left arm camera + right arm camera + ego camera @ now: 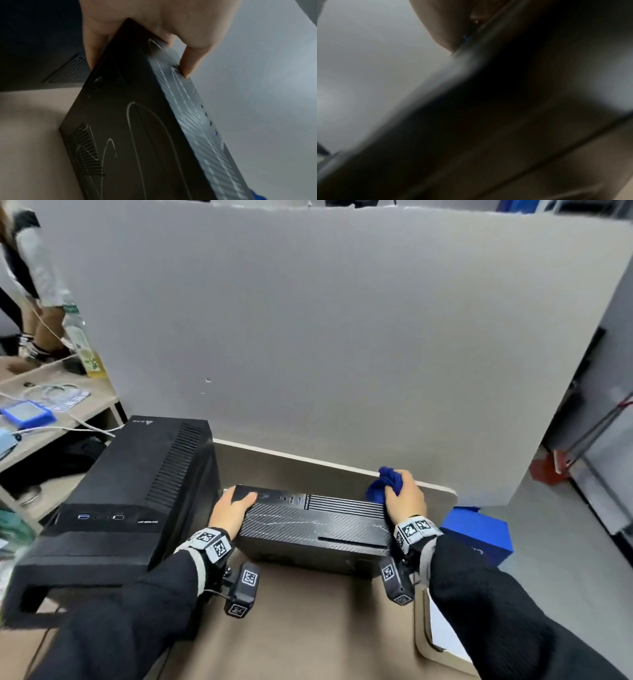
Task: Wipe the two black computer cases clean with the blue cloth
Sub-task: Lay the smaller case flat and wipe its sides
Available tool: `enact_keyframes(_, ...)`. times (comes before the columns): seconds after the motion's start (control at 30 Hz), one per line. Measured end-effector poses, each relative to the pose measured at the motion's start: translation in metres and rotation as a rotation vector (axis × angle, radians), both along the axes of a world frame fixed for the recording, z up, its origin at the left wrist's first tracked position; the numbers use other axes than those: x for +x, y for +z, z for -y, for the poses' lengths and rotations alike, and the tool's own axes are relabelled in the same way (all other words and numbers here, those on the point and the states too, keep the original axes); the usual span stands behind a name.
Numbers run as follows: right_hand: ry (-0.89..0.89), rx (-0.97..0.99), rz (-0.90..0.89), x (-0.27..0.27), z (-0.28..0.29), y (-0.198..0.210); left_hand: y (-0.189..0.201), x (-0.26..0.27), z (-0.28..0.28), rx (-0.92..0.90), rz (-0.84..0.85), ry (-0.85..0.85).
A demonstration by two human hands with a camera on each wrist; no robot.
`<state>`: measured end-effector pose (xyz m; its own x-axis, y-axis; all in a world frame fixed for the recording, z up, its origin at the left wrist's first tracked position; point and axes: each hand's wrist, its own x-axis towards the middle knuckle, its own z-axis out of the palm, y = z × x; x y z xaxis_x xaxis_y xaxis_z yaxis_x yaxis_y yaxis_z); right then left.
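Two black computer cases are seen on a brown table. The big tower case (130, 494) stands on the left, with long vent slits along its top and small ports on its front. The small slim case (315, 520) is just to the right of it, stood on one long narrow side. Its top face has a woven pattern, a ribbed grille, tiny ports and thin white scratch marks (133, 121). More white marks are seen on its wide side, next to a small vent. The blue cloth (385, 484) is bunched up at the right end of the small case.
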<state>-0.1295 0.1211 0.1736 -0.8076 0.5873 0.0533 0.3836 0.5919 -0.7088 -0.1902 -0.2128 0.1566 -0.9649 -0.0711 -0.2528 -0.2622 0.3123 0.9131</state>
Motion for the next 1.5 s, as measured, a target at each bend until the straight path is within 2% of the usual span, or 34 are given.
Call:
enact_keyframes(0.07, 0.051, 0.081, -0.054, 0.004, 0.005, 0.001, 0.007, -0.006, -0.001, 0.007, -0.005, -0.005)
enact_keyframes(0.13, 0.042, 0.080, -0.051, 0.004, 0.006, -0.002, 0.009, -0.012, -0.001, 0.046, 0.033, 0.007)
enact_keyframes(0.23, 0.006, 0.055, -0.011, -0.007, 0.003, -0.002, 0.012, -0.019, -0.001, 0.061, 0.063, -0.024)
enact_keyframes(0.37, 0.054, 0.121, 0.071, -0.035, -0.010, -0.001, 0.003, -0.018, -0.001, 0.076, 0.099, 0.000)
enact_keyframes(0.57, 0.131, 0.146, 0.147, -0.072, -0.014, 0.005, 0.003, -0.017, -0.006, -0.127, 0.103, -0.035)
enact_keyframes(0.63, 0.172, 0.116, 0.074, -0.075, -0.014, 0.005, 0.005, -0.020, -0.004, -0.113, 0.076, -0.055)
enact_keyframes(0.7, 0.230, 0.048, -0.106, -0.068, -0.018, 0.008, 0.004, -0.025, -0.005, -0.105, 0.039, -0.042)
enact_keyframes(0.77, 0.203, 0.008, -0.314, -0.056, -0.026, 0.019, 0.002, -0.030, -0.008, -0.095, 0.014, -0.011)
enact_keyframes(0.83, 0.179, 0.068, -0.403, -0.047, -0.035, 0.031, 0.000, -0.033, -0.009, -0.088, -0.005, 0.001)
enact_keyframes(0.87, 0.209, 0.136, -0.345, -0.042, -0.037, 0.034, -0.001, -0.033, -0.010, -0.094, -0.018, 0.006)
enact_keyframes(0.93, 0.339, 0.252, -0.096, -0.032, -0.033, 0.031, -0.004, -0.034, -0.009, -0.107, -0.043, 0.029)
enact_keyframes(1.0, 0.392, 0.279, 0.085, -0.026, -0.021, 0.022, -0.005, -0.034, -0.011, -0.111, -0.054, 0.050)
enact_keyframes(1.07, 0.421, 0.348, 0.094, -0.026, 0.004, 0.019, -0.004, -0.035, -0.013, -0.110, -0.046, 0.066)
enact_keyframes(1.13, 0.534, 0.428, 0.020, -0.032, 0.044, 0.022, -0.003, -0.037, -0.013, -0.111, -0.039, 0.076)
enact_keyframes(1.2, 0.630, 0.397, -0.033, -0.034, 0.085, 0.025, -0.002, -0.037, -0.012, -0.109, -0.042, 0.087)
enact_keyframes(1.27, 0.679, 0.371, -0.052, -0.034, 0.098, 0.023, -0.003, -0.037, -0.011, -0.106, -0.060, 0.089)
enact_keyframes(1.37, 0.626, 0.420, -0.022, -0.031, 0.063, 0.024, -0.003, -0.035, -0.011, -0.088, -0.090, 0.097)
enact_keyframes(1.5, 0.319, 0.383, 0.055, -0.031, 0.011, 0.030, -0.006, -0.037, -0.013, -0.060, -0.132, 0.104)
